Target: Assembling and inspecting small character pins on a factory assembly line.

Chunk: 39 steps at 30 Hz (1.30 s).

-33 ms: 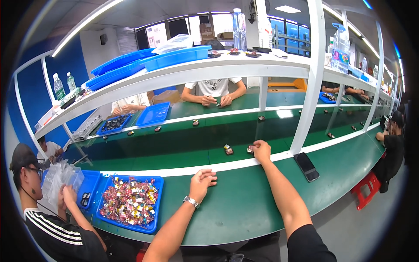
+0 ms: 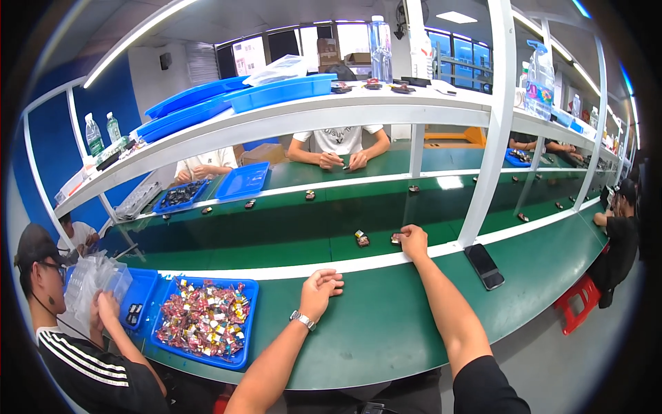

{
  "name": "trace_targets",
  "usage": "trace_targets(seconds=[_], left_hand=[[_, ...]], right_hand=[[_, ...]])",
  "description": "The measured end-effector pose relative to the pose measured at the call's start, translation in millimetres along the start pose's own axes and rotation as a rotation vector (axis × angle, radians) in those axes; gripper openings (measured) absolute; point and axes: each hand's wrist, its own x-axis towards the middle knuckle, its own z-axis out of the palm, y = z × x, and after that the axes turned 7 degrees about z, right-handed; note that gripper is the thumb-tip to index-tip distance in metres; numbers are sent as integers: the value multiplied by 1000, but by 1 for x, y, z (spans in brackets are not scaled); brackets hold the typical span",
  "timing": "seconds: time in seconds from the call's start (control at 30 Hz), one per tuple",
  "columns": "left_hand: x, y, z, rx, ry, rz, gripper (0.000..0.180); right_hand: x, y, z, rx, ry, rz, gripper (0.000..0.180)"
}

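Observation:
My right hand [image 2: 414,243] reaches over the white rail to the dark green belt. Its fingertips pinch a small dark electronic part [image 2: 396,239] with pinkish wiring, which is at belt level. Just left of it lies a similar part [image 2: 362,239] with a white and yellow top. My left hand [image 2: 320,292], with a metal watch on the wrist, hovers over the near green worktop [image 2: 358,345]. Its fingers are loosely curled and apart, with nothing seen in them. Left of that hand sits a blue tray [image 2: 255,303] heaped with small wired parts.
A black phone [image 2: 485,266] lies by a white post [image 2: 488,138]. Overhead runs a shelf [image 2: 358,110] with blue trays and bottles. More small parts dot the belt. At left a co-worker [image 2: 89,345] handles clear plastic trays; others sit opposite. A red stool [image 2: 579,298] stands at right.

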Motion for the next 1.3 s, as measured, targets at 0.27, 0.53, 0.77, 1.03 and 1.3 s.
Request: trace_targets(seconds=[0.27, 0.53, 0.77, 1.03, 1.3], left_hand=[[6, -11, 6, 82, -67, 49, 20], [13, -12, -4, 89, -9, 61, 14], [20, -26, -13, 70, -26, 48, 13], [14, -18, -1, 240, -165, 154, 12], [11, -10, 8, 300, -128, 137, 14]], right_hand=[[-50, -50, 55, -340, 26, -221, 49], [-37, -29, 51, 75, -29, -220, 35], [-127, -25, -51, 234, -174, -289, 46], [-187, -3, -228, 212, -96, -202, 45], [-213, 31, -297, 264, 42, -3, 51]])
